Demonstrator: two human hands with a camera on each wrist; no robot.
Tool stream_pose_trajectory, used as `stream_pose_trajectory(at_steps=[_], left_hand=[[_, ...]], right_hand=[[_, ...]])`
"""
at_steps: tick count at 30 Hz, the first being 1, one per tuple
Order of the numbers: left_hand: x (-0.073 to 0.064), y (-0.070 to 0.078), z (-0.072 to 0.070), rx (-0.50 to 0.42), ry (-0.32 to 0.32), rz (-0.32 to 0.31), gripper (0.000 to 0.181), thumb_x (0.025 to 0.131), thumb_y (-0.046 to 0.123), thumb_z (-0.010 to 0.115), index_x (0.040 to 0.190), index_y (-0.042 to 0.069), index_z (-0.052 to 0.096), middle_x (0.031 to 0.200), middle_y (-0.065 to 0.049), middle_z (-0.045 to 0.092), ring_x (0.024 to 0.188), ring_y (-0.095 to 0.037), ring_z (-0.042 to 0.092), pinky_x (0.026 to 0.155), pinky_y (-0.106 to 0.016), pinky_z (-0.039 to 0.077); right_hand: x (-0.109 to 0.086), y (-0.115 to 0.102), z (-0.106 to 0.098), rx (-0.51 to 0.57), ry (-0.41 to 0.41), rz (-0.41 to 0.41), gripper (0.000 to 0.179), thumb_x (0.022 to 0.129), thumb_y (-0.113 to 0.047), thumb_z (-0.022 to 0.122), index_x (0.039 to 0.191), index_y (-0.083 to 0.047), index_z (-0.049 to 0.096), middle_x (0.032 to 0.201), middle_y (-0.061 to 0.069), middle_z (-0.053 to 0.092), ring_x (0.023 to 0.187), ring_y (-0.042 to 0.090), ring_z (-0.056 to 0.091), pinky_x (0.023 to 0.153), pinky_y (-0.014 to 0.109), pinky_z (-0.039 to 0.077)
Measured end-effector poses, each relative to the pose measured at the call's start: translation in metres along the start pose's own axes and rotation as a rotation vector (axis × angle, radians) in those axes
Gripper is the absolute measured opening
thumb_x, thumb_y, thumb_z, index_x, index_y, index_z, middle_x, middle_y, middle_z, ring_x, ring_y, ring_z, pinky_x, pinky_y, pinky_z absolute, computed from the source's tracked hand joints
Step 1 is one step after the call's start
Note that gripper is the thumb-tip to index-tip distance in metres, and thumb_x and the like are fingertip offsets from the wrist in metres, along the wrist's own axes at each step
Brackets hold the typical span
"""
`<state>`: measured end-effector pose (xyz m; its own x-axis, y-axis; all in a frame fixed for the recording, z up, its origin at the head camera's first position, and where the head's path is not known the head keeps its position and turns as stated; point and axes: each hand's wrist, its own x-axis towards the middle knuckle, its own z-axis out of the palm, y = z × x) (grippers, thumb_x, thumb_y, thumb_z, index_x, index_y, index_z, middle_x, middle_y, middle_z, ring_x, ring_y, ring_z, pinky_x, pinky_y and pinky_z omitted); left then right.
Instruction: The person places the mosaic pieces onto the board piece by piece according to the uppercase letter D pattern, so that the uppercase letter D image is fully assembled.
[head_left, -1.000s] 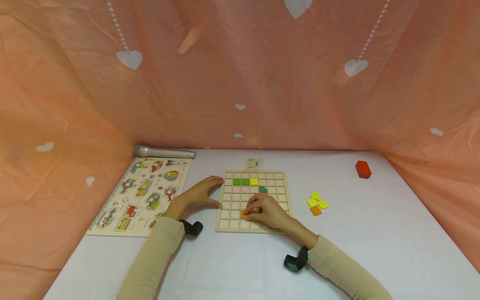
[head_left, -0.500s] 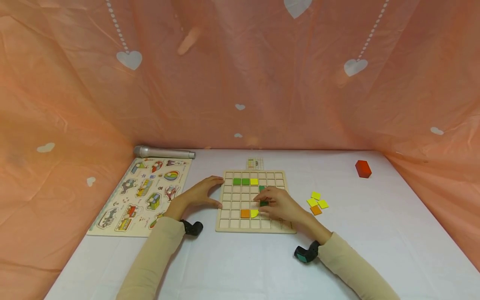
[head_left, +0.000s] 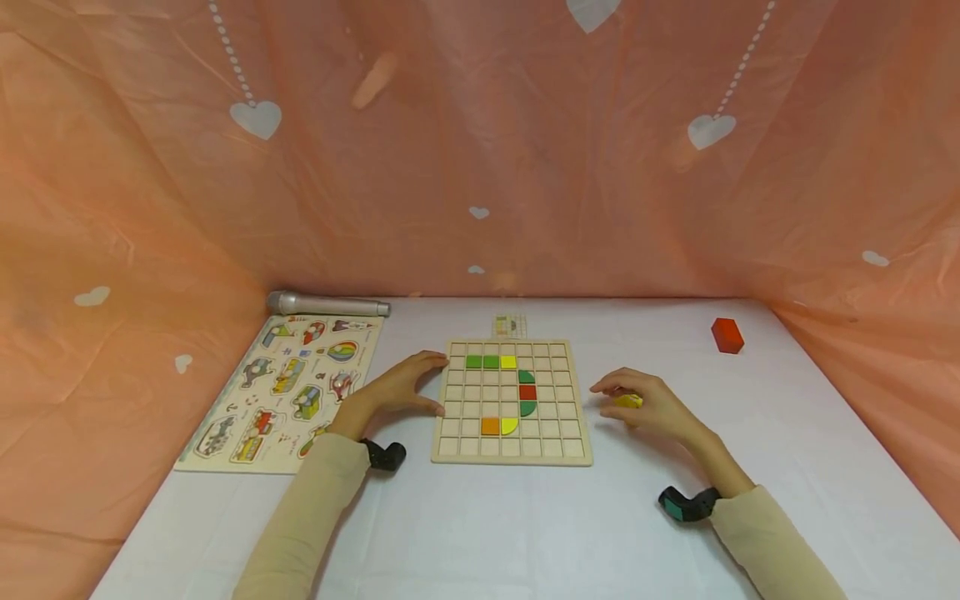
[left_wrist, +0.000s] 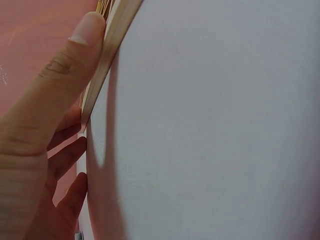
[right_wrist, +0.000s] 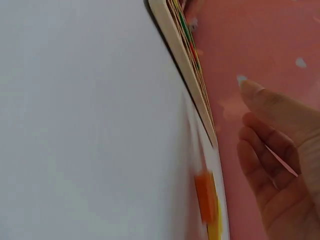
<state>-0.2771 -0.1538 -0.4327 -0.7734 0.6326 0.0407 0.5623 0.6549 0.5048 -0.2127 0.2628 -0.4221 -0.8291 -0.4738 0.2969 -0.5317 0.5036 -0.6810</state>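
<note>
My left hand [head_left: 402,383] rests against the left edge of the wooden grid board [head_left: 465,457], its thumb and fingers spread apart. In the left wrist view the thumb [left_wrist: 90,30] lies on the board's rim. To the board's right, my right hand [head_left: 651,406] hovers over the loose yellow tiles [head_left: 628,401] with relaxed fingers; it partly hides them. The right wrist view shows nothing between thumb and fingers, with an orange tile [right_wrist: 205,196] blurred below. Set in the grid are green squares [head_left: 482,362], a yellow square [head_left: 508,362], a red square [head_left: 527,392], rounded green pieces [head_left: 527,408], an orange square [head_left: 490,427] and a rounded yellow piece [head_left: 509,426].
Behind the board lies a small pattern card [head_left: 510,326]. A picture puzzle board [head_left: 288,387] is on the left, with a silver microphone [head_left: 330,304] behind it. At the far right stands a red block [head_left: 727,336]. Draped cloth [head_left: 480,167] encloses the table.
My right hand has left the grid and moved right to the loose tiles, uncovering the red square, the lower green piece and the rounded yellow piece. My left hand stays at the board's edge.
</note>
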Motion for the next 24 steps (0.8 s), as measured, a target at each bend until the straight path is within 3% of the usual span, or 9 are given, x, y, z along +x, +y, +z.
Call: stream_pose_trajectory(at_steps=[9,17,24], left_hand=[[0.000,-0.001,0.000,-0.003,-0.005,-0.019,0.086,0.069,0.034,0.082,0.137,-0.001,0.042,0.143,-0.018,0.038,0.134,-0.034,0.032,0.114,-0.045,0.024],[-0.001,-0.001,0.000,-0.002,0.005,-0.003,0.086,0.069,0.035,0.082,0.136,-0.002,0.042,0.142,-0.018,0.039,0.133,-0.034,0.033,0.113,-0.045,0.025],[-0.001,-0.001,0.000,-0.014,0.014,0.021,0.085,0.069,0.034,0.081,0.135,-0.004,0.043,0.141,-0.020,0.040,0.132,-0.035,0.034,0.113,-0.046,0.024]], right_hand=[[-0.028,0.017,-0.028,-0.065,-0.031,0.111,0.025,0.075,-0.017,0.078,0.098,-0.012,0.070,0.096,0.000,0.065,0.090,0.010,0.059,0.081,0.016,0.050],[-0.033,0.024,-0.026,-0.108,-0.086,0.097,0.030,0.074,-0.020,0.079,0.102,-0.013,0.070,0.099,-0.004,0.064,0.093,0.010,0.057,0.085,0.012,0.047],[-0.032,0.022,-0.021,-0.178,-0.095,0.081,0.026,0.073,-0.016,0.080,0.098,-0.013,0.071,0.093,-0.008,0.063,0.088,0.008,0.055,0.081,0.021,0.049]])
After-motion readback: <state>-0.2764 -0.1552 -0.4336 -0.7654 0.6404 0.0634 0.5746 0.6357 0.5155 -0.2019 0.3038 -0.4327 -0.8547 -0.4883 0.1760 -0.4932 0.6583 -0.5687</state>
